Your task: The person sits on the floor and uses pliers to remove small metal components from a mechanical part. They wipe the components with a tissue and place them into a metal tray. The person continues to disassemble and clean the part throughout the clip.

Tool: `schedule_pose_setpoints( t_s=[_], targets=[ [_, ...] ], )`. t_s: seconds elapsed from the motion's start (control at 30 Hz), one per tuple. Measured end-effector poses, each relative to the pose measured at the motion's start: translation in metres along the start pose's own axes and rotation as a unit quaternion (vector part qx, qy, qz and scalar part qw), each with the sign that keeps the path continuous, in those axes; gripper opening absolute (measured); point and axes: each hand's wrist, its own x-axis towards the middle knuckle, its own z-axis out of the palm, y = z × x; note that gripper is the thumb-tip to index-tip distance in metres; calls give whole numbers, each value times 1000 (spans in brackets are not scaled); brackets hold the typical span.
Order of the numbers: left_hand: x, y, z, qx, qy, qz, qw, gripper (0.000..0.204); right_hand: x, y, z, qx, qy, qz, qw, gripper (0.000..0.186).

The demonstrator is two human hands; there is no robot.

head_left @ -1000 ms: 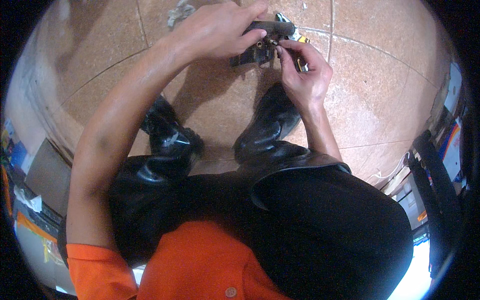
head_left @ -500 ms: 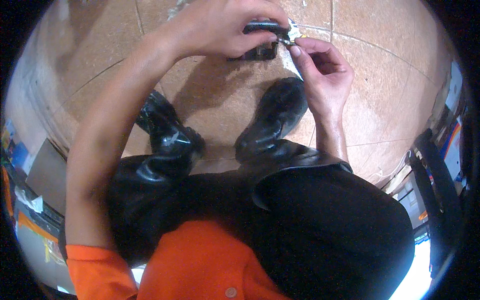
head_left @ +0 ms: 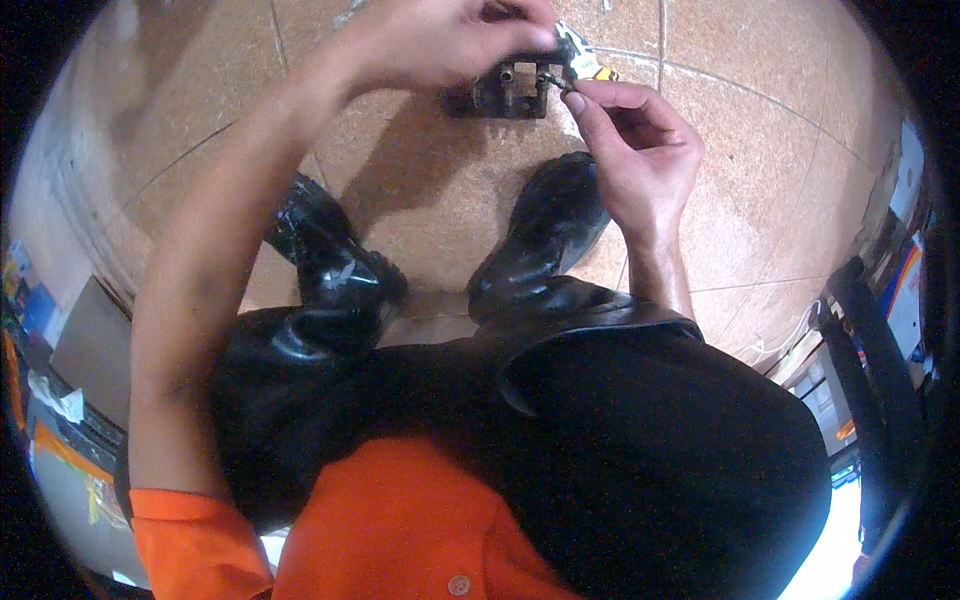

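On the tiled floor ahead sits a dark metal block with open slots and small brass-coloured fittings (head_left: 492, 98). My right hand (head_left: 645, 150) pinches a thin metal piece like a bolt or fitting (head_left: 559, 83) between thumb and forefinger, its end at the block's right side. Above the block, my left hand (head_left: 450, 40) is curled with thumb and forefinger close together. Whatever its fingers hold, if anything, is hidden. Just past the fingertips lies a white, black and yellow item (head_left: 587, 65), partly covered.
My black boots (head_left: 545, 215) stand on either side, just short of the block. Tan floor tiles (head_left: 760, 190) spread around it. Dark straps or bars (head_left: 870, 350) and boxes line the right rim; a grey panel (head_left: 92, 345) and clutter stand at the left.
My left hand has shifted up and left, and the dark bluish object in its fingers no longer shows. The block is more exposed. My right hand has moved slightly left with the metal piece.
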Motion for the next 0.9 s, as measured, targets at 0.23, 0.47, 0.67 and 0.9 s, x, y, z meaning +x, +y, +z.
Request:
schedule_pose_setpoints(
  t_s=[0.23,0.47,0.67,0.9],
  targets=[
    [-15,-16,-25,247,33,-178,952,10,1,3,-4,18,7,18,1000,12],
    [-7,13,6,-67,-15,42,997,15,1,2,-2,34,4,21,999,10],
    [-4,11,16,-12,7,127,992,17,-1,1,-2,34,11,33,999,10],
    [3,25,18,35,27,138,989,11,0,4,-5,97,37,52,993,10]
  ],
)
